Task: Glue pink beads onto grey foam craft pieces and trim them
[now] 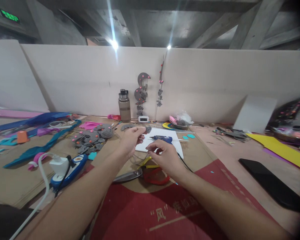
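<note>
My left hand (131, 138) is raised over the table and pinches a small grey felt piece (148, 128) at its fingertips. My right hand (165, 155) hovers just beside it with fingers curled, its fingertips near a thin thread; whether it grips anything I cannot tell. Behind the hands a blue glue gun (162, 138) lies on a white sheet (175, 141). Scissors with red and yellow handles (150, 171) lie under my right wrist.
Grey felt cut-outs (95, 136) and blue foam strips (35, 146) cover the left side, with a power strip and white plug (65, 166). A bottle (124, 106) and hanging grey ornaments (141, 91) stand at the back wall. A black phone (270, 185) and yellow sheet (282, 148) lie right.
</note>
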`<action>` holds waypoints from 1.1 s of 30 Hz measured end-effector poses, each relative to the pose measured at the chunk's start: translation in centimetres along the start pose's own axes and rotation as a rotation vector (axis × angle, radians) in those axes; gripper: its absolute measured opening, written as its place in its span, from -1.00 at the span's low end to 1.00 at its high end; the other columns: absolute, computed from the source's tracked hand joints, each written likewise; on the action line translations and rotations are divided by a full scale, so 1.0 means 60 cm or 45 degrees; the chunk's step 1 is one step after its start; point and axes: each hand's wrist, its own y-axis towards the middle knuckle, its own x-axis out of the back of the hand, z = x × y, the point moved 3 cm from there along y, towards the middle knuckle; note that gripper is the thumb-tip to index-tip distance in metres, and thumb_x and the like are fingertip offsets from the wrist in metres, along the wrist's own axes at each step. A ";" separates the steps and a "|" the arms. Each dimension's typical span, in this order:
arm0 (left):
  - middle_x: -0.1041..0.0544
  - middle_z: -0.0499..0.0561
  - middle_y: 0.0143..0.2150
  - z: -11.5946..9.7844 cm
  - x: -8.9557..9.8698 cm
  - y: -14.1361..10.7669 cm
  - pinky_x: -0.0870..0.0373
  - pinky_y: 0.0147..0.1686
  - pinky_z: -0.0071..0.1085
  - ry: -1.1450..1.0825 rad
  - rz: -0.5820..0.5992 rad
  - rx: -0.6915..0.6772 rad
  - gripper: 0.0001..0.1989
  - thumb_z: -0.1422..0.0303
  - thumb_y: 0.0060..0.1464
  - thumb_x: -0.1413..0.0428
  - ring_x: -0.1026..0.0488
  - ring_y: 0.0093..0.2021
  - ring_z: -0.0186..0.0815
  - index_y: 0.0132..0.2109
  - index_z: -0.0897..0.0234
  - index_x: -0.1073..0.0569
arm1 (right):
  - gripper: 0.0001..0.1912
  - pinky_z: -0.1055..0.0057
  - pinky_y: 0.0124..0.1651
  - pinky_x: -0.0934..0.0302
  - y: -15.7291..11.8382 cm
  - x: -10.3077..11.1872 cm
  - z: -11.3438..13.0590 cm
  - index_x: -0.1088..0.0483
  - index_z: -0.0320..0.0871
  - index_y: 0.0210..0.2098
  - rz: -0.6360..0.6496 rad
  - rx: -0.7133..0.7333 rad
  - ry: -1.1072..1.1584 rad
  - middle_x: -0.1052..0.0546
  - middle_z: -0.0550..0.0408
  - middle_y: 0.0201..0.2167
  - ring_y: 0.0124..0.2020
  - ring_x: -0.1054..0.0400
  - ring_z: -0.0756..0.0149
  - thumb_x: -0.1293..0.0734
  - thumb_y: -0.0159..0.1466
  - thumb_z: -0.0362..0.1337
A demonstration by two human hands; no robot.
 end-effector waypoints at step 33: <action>-0.47 0.02 -0.58 0.010 0.048 0.035 -0.12 -0.50 -0.46 1.517 0.102 -0.351 -0.86 0.38 -0.15 -0.09 -0.31 -0.56 -0.34 -0.54 0.28 -0.51 | -0.91 0.47 -0.40 -0.08 0.011 0.005 -0.051 -0.33 -0.16 -0.53 0.008 -0.281 0.075 -0.35 0.21 -0.57 -0.51 -0.18 0.43 -0.20 -0.03 -0.41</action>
